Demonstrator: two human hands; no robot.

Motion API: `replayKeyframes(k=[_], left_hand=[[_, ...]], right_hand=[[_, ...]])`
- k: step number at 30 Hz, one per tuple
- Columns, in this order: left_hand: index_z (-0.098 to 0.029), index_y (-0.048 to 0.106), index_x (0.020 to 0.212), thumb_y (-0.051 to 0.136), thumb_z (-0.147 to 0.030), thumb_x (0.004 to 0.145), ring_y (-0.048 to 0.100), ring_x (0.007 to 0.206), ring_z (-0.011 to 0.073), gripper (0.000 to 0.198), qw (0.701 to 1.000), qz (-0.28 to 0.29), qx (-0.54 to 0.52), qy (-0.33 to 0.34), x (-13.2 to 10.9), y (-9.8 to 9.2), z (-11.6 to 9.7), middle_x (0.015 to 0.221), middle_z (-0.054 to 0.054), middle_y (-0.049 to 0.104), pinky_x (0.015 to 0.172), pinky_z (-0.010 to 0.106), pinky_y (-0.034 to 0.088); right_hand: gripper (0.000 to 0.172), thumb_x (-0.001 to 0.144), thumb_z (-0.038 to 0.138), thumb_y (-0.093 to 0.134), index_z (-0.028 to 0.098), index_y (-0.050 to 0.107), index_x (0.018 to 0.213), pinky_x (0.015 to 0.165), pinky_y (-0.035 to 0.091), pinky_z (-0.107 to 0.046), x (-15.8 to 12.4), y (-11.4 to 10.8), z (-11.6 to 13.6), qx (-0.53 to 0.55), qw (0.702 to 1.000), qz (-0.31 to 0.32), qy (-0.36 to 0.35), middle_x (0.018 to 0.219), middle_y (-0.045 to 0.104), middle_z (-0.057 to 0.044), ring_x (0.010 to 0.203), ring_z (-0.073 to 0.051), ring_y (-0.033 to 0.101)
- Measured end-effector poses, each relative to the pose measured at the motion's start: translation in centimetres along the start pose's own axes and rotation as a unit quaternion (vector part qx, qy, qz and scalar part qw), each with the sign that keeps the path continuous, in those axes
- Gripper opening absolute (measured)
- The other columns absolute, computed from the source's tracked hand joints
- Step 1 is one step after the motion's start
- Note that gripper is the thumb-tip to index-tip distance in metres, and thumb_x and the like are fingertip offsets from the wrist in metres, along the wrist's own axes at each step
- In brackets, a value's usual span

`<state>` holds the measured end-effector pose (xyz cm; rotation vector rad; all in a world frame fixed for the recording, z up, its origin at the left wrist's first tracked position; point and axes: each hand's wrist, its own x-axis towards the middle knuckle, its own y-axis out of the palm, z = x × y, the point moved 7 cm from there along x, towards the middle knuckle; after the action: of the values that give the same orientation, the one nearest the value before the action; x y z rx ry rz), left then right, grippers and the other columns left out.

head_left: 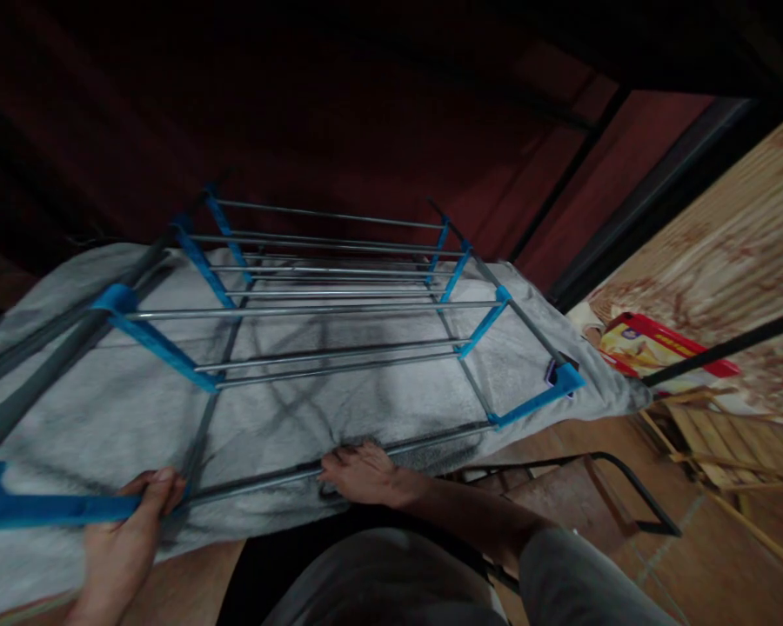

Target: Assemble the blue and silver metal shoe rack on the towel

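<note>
A rack frame of metal tubes (319, 310) and blue plastic brackets (160, 348) lies on a grey fleecy blanket (300, 409). My left hand (127, 530) is closed around the near-left blue bracket (58, 509), close to where it meets the front tube. Fingers of my right hand (360, 474) curl over the front metal tube (444, 439), near its middle; the fingertips are partly hidden. At the tube's right end it joins another blue bracket (535, 404). Several more tubes and brackets stand in rows behind.
A small dark object, perhaps a phone (559, 372), lies on the blanket by the right bracket. Beyond the blanket are a red and yellow box (665, 343), a wooden slatted chair or stool (718, 439) and a black-framed seat (574, 496). Dark red cloth (339, 113) hangs behind.
</note>
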<state>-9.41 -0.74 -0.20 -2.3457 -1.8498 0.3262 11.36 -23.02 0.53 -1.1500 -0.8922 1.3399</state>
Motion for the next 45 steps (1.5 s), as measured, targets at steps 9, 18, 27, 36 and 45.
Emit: replayKeyframes(k=[9,18,27,36,45], left_hand=[[-0.018,0.051,0.061,0.061,-0.057,0.082,0.047,0.059,0.012,0.045,0.991,0.105,-0.028,0.075,-2.8,1.5,-5.0,0.055,-0.002,0.048,0.062,0.025,0.042],[-0.016,0.064,0.098,0.058,-0.053,0.086,0.046,0.061,0.0134,0.04,0.987,0.139,-0.057,0.06,-3.4,1.6,-4.5,0.063,-0.001,0.05,0.061,0.027,0.035],[-0.015,0.063,0.106,0.056,-0.054,0.087,0.048,0.067,0.0159,0.044,0.986,0.145,-0.048,0.064,-3.6,1.7,-4.8,0.066,0.0,0.051,0.067,0.029,0.036],[-0.015,0.063,0.106,0.059,-0.049,0.087,0.052,0.071,0.0153,0.039,0.982,0.167,-0.061,0.057,-3.7,1.8,-4.9,0.072,0.0,0.055,0.071,0.029,0.041],[-0.014,0.062,0.11,0.066,-0.049,0.082,0.053,0.069,0.0152,0.045,0.983,0.166,-0.057,0.051,-2.9,1.4,-4.0,0.071,0.001,0.056,0.067,0.029,0.041]], right_hand=[[0.029,0.104,0.033,0.032,0.022,0.058,0.108,0.078,0.048,-0.033,-0.8,-0.4,0.4,-0.022,0.999,0.028,0.018,0.103,0.071,-0.004,0.092,-0.021,0.068],[0.03,0.105,0.034,0.03,0.024,0.057,0.109,0.073,0.044,-0.03,-1.2,-0.1,0.4,-0.031,0.998,0.042,0.019,0.106,0.071,-0.003,0.09,-0.019,0.068],[0.029,0.104,0.032,0.031,0.024,0.059,0.107,0.072,0.044,-0.029,-1.3,-0.3,0.6,-0.017,0.999,0.031,0.005,0.104,0.071,-0.004,0.089,-0.019,0.068],[0.03,0.104,0.031,0.031,0.023,0.059,0.106,0.071,0.044,-0.029,-1.1,-0.2,0.7,-0.031,0.999,0.017,0.004,0.101,0.071,-0.005,0.087,-0.019,0.068],[0.026,0.103,0.028,0.032,0.023,0.057,0.1,0.065,0.043,-0.028,-1.5,0.2,0.7,-0.072,0.995,-0.061,-0.042,0.091,0.071,-0.003,0.079,-0.018,0.069]])
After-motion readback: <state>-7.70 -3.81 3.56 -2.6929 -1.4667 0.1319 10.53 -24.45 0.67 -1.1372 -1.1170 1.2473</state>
